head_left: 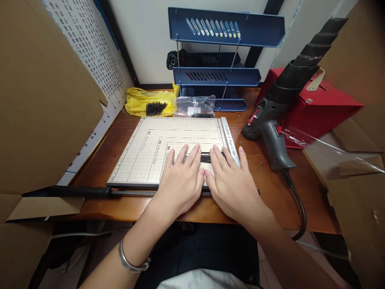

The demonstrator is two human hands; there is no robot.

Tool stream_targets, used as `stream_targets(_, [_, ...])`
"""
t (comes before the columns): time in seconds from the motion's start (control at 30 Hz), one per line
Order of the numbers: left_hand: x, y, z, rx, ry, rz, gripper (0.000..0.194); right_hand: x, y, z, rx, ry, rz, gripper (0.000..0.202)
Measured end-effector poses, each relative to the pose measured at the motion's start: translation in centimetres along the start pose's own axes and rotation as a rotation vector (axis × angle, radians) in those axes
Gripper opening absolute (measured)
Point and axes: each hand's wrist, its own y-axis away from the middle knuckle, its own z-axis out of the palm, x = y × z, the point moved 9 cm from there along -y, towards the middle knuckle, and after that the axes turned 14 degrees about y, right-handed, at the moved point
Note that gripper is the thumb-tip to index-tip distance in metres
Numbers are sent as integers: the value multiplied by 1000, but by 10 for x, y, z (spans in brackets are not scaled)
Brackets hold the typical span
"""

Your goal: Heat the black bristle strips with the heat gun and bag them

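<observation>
A paper cutter (132, 156) with a printed grid lies on the wooden table, its black handle (81, 191) pointing left along the front edge. Across its right part runs a bundle of thin black strands (206, 158), partly covered by my fingers. My left hand (183, 176) lies flat over the left part of the bundle, fingers stretched forward. Beside it, my right hand (230, 176) rests flat on the bundle's right part, near the cutter's metal ruler edge (229, 138). The thumbs nearly meet. Beneath the palms, the strands are hidden.
At the right stand a heat gun (275, 108) with a black cord and a red box (319, 104). Behind the cutter are a yellow plastic bag (138, 100), black bristly pieces (155, 108), a clear bag (195, 105) and a blue tiered rack (216, 76). Cardboard (39, 100) flanks the left.
</observation>
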Motion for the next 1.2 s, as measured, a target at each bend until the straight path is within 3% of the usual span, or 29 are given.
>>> stream_targets(0.4, [4, -7, 4, -56, -21, 110, 59, 5, 1, -1, -3, -144, 36, 65])
stream_targets(0.6, [15, -14, 7, -53, 5, 168, 59, 51, 12, -9, 134, -352, 226, 76])
stream_targets(0.73, [30, -21, 14, -79, 22, 184, 60, 68, 13, -2, 146, -396, 293, 81])
stream_targets(1.2, [36, -25, 14, -54, 66, 174, 60, 72, 10, 9, 141, -429, 354, 76])
